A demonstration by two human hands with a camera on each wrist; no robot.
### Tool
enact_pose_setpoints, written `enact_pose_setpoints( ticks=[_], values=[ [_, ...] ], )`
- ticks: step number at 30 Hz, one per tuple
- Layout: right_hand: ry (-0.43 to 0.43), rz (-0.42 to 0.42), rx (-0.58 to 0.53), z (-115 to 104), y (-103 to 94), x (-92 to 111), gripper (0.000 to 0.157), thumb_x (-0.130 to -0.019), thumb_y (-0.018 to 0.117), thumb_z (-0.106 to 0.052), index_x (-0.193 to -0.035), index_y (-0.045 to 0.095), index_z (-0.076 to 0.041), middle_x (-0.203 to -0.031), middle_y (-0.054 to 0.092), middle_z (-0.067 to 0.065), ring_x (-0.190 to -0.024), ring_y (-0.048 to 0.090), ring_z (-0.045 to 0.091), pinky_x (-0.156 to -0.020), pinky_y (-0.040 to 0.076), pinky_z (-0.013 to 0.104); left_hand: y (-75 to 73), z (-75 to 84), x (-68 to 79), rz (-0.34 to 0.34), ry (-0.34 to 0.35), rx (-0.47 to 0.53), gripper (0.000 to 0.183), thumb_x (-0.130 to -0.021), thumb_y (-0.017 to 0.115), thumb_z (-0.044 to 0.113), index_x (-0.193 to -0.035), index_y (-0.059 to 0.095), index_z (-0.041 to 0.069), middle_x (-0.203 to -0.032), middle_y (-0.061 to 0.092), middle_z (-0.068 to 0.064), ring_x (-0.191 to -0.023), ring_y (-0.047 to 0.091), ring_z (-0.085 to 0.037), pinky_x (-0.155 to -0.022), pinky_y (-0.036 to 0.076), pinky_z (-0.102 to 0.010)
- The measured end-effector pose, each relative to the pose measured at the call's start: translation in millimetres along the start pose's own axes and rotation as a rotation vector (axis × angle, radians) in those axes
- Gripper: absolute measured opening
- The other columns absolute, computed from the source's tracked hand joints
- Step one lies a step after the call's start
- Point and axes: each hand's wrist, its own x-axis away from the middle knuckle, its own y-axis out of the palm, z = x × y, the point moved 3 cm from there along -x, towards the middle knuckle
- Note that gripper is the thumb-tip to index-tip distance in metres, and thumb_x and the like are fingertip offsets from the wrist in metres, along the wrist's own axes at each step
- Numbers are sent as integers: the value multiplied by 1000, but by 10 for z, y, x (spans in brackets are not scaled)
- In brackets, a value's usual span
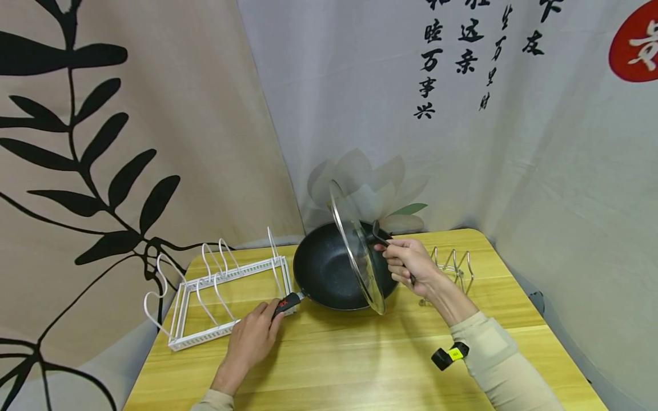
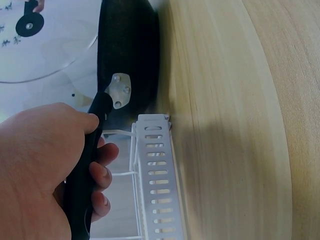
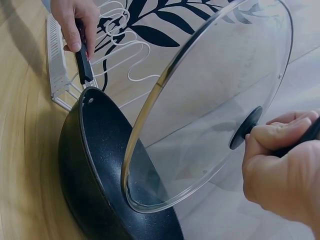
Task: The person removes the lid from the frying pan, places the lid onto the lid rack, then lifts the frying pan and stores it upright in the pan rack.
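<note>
A black frying pan [image 1: 326,268] with deep sides stands on the table. My left hand [image 1: 251,338] grips its black handle [image 2: 82,185], fingers curled underneath and thumb along the top. My right hand [image 1: 411,264] holds the black handle [image 1: 378,233] of a glass lid [image 3: 210,105] with a metal rim. Tilted nearly upright, the lid stands over the right part of the pan. Its lower edge overlaps the pan in the head view; whether they touch I cannot tell. The right palm hides part of the lid handle.
A white rack [image 1: 203,337] with wire loops stands left of the pan, close by its handle. Behind my right wrist is a small metal wire rack [image 1: 453,264]. A small black and yellow device [image 1: 450,356] is by my right sleeve. Curtains hang behind the wooden table [image 1: 329,365].
</note>
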Motion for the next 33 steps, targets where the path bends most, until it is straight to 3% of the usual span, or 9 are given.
enact_pose_setpoints(
  ticks=[33],
  values=[
    [-41,-12,-38,-107,-140,189,35,-96,52,-1,-129,49,11,-55,39,-11,-33,36,1,-31,29,18,-1,3,-3,10,2,2,37,-102,67,31,-135,68,14,-99,71,-6,-63,56,-12,-50,38,-27]
  ],
)
